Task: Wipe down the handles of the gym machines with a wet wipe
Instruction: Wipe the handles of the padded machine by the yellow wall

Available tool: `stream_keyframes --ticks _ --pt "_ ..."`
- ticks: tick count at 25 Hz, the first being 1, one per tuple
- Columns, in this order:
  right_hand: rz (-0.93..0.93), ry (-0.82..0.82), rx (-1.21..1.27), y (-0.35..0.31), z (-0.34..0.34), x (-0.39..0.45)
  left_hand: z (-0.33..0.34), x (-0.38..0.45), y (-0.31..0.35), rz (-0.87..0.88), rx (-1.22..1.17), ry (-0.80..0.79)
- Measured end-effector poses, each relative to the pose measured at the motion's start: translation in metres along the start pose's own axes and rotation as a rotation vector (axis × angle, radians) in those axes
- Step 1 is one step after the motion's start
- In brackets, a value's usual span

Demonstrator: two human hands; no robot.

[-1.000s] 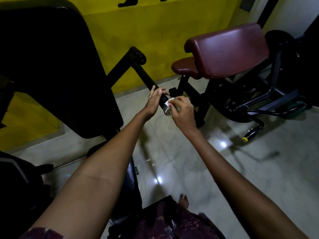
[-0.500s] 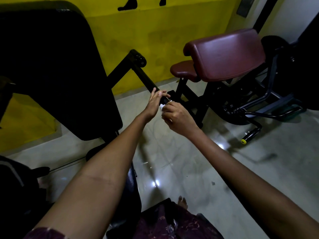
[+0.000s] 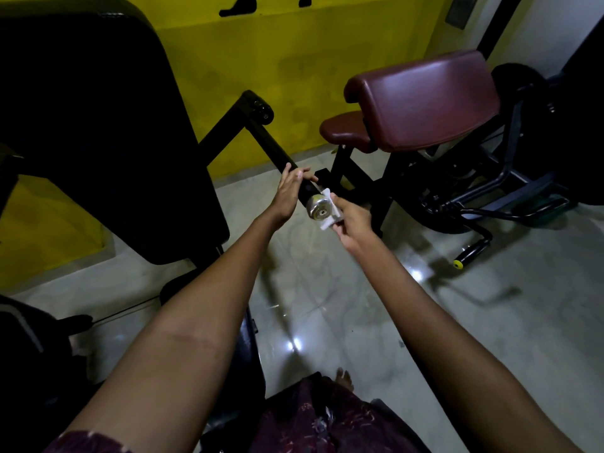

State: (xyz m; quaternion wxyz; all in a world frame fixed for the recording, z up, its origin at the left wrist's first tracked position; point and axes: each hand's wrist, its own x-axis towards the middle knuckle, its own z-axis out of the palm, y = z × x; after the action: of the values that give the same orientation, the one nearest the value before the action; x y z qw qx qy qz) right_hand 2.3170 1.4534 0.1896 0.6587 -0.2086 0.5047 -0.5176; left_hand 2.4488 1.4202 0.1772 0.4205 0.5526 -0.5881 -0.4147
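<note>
A maroon padded vinyl curl bench (image 3: 425, 99) stood just beyond the black cylindrical machine handle (image 3: 281, 155), and a broad black backrest pad (image 3: 98, 125) loomed beside the handle against the yellow wall (image 3: 294, 53). The left hand (image 3: 289, 192) curled round the handle near its shiny round metal end cap (image 3: 319, 208). The right hand (image 3: 354, 220) pinched a crumpled white wet wipe (image 3: 330, 220) against that cap, above the glossy tiled floor (image 3: 327, 305)

R hand (image 3: 354, 220) off handle end (image 3: 319, 207), cap exposed
</note>
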Motion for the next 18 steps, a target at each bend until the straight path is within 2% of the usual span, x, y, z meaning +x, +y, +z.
stream_keyframes --ticks 3,6,9,12,14,16,18 --pt "0.373 -0.087 0.492 0.012 -0.003 -0.007 0.000 0.000 0.000 0.021 0.030 0.016" --pt "0.461 -0.117 0.615 0.029 0.004 -0.021 -0.001 -0.003 0.005 0.016 0.062 0.007" --pt "0.423 -0.167 0.525 0.040 0.004 -0.033 -0.003 -0.017 0.013 -0.031 0.114 -0.050" --pt "0.369 -0.206 0.549 0.047 -0.007 -0.035 -0.003 -0.048 0.003 -0.084 0.070 0.058" --pt "0.358 -0.263 0.487 0.056 -0.014 -0.036 -0.008 -0.075 -0.015 -0.230 -0.040 0.094" --pt "0.287 -0.277 0.223 0.071 -0.016 -0.042 -0.018 -0.099 -0.028 -0.370 -0.174 0.037" --pt "0.148 -0.223 -0.186 0.082 -0.012 -0.053 -0.028 -0.116 -0.038 -0.414 -0.222 0.006"
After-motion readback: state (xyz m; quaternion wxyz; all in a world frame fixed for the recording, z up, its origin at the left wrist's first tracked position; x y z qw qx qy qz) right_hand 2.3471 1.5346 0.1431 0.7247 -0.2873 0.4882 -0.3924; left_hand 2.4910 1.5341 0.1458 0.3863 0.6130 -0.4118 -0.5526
